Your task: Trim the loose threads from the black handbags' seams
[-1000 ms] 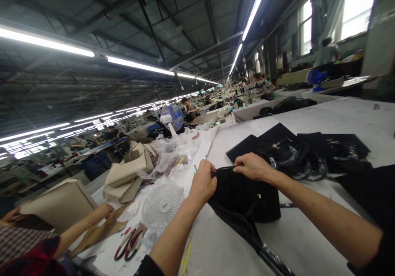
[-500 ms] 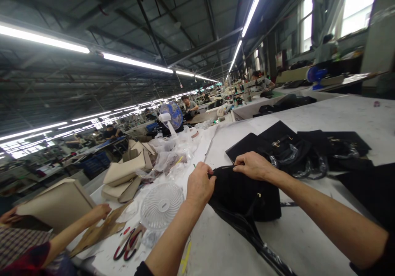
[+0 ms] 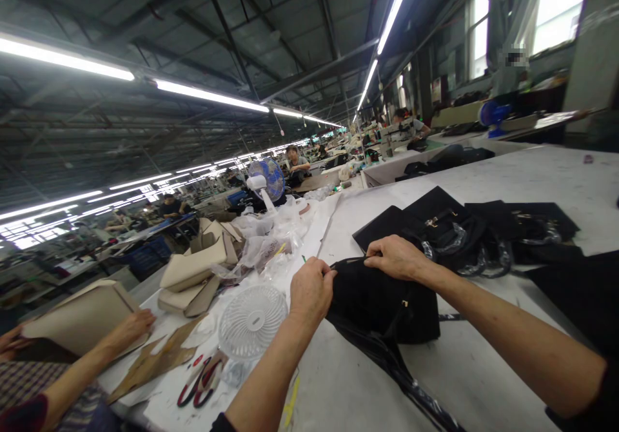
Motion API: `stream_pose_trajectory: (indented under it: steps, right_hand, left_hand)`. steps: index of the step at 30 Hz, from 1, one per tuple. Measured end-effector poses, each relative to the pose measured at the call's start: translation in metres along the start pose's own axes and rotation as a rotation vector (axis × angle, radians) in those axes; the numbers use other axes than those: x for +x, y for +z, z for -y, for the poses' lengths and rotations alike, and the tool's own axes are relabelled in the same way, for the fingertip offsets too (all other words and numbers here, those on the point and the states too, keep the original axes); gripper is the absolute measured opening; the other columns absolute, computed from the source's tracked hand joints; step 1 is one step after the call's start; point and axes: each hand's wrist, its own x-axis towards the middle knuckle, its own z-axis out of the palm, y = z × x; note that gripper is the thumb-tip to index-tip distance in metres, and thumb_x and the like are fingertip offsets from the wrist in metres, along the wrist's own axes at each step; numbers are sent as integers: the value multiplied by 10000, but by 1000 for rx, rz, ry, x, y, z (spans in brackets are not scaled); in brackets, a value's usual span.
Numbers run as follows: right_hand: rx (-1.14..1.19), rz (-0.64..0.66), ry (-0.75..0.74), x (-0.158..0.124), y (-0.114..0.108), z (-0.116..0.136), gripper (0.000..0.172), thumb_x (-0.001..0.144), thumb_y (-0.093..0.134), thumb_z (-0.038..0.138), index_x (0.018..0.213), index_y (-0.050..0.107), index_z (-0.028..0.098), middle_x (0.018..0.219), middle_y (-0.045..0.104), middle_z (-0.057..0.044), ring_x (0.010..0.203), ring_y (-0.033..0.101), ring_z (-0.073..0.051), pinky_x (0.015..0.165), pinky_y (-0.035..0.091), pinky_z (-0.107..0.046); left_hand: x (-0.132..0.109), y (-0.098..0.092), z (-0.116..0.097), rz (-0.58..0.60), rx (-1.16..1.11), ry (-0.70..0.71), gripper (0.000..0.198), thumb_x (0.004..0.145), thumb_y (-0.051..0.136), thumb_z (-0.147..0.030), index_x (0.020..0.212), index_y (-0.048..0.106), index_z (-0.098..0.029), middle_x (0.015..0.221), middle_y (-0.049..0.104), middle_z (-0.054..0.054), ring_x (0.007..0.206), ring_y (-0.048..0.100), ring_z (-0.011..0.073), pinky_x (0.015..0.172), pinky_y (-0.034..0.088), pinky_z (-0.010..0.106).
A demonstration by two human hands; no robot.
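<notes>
A black handbag [image 3: 387,309] lies on the pale table in front of me, its straps [image 3: 411,387] trailing toward the near edge. My left hand [image 3: 312,290] is closed on the left end of the bag's upper edge, thumb against fingers. Farther right along that same edge, my right hand [image 3: 394,258] pinches the material. Between the two hands the edge runs roughly straight. A small gold-coloured metal piece [image 3: 405,303] shows on the bag's side. My fingertips partly cover the edge they grip.
More black bags [image 3: 435,216] lie beyond my right hand. Left of my forearm are a white round fan [image 3: 252,322], red-handled scissors [image 3: 200,383], clear plastic wrap [image 3: 265,248] and beige bags [image 3: 198,271]. A co-worker's hand [image 3: 130,332] touches a beige bag [image 3: 82,316].
The co-worker's hand at left has moved left, onto the beige bag. My two hands keep their grip on the black bag with hardly any shift.
</notes>
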Motion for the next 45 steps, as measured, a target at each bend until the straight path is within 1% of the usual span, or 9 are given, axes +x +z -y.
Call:
stream_pose_trajectory:
  steps: [5, 12, 17, 21, 25, 34, 40, 43, 45]
  right_hand:
    - [-16, 1, -3, -1, 0, 3, 183, 810, 616, 387, 779, 739, 255, 797, 741, -7, 774, 661, -181, 619, 362, -267]
    - [-73, -14, -3, 0, 2, 7, 180, 816, 606, 380, 778, 725, 250, 801, 735, -22, 764, 653, -202, 605, 342, -281]
    - [-73, -17, -74, 6, 12, 18, 190, 803, 651, 392, 952, 730, 305, 948, 752, -2, 902, 669, -219, 687, 389, -278]
    - [-71, -8, -96, 11, 19, 21, 173, 804, 662, 410, 904, 738, 291, 923, 754, -10, 905, 673, -226, 676, 393, -282]
    - [-69, 1, -129, 14, 20, 17, 183, 835, 638, 428, 922, 744, 307, 935, 756, 6, 909, 675, -207, 695, 400, -274]
    - [-116, 8, -169, 14, 21, 19, 203, 890, 560, 369, 903, 728, 258, 968, 749, -30, 945, 661, -221, 742, 404, -285]
    - [-133, 22, -130, 18, 23, 25, 201, 879, 564, 360, 888, 718, 231, 935, 741, -62, 917, 655, -233, 723, 408, -291]
    - [-122, 60, -159, 21, 22, 31, 196, 883, 567, 361, 969, 719, 273, 956, 742, -25, 905, 661, -202, 712, 417, -266]
    - [-120, 83, -193, 22, 22, 35, 208, 889, 561, 351, 1018, 718, 306, 993, 743, -5, 929, 665, -193, 724, 421, -257]
  left_hand:
    - [3, 2, -1, 14, 89, -50, 166, 878, 608, -310, 757, 646, -203, 821, 672, 39, 793, 615, 219, 700, 378, 315]
    - [7, 5, -3, 23, 81, -113, 186, 868, 587, -338, 737, 647, -220, 764, 676, 33, 752, 619, 228, 678, 359, 324]
    - [4, 4, -4, 21, 64, -120, 175, 864, 596, -335, 740, 647, -221, 765, 674, 27, 744, 611, 214, 671, 351, 314]
    - [1, 2, -1, 25, 46, -82, 175, 882, 602, -344, 771, 643, -216, 783, 671, 25, 750, 605, 201, 672, 351, 304]
    - [-2, 1, 1, 16, 36, -12, 151, 898, 603, -332, 809, 630, -213, 826, 672, 24, 793, 608, 199, 691, 361, 299]
    - [-2, -1, -2, 36, 66, -25, 149, 912, 585, -332, 834, 624, -211, 860, 669, 33, 807, 613, 206, 693, 371, 305]
    - [-1, 0, -2, 55, 71, -49, 142, 909, 586, -329, 845, 627, -209, 871, 669, 42, 840, 618, 208, 725, 387, 303]
    - [0, 2, -3, 46, 35, -56, 142, 898, 595, -320, 809, 608, -211, 844, 662, 33, 824, 613, 200, 714, 378, 297]
    - [0, 3, -3, 29, -28, -88, 149, 854, 652, -347, 846, 580, -217, 813, 652, 12, 783, 604, 191, 681, 365, 288]
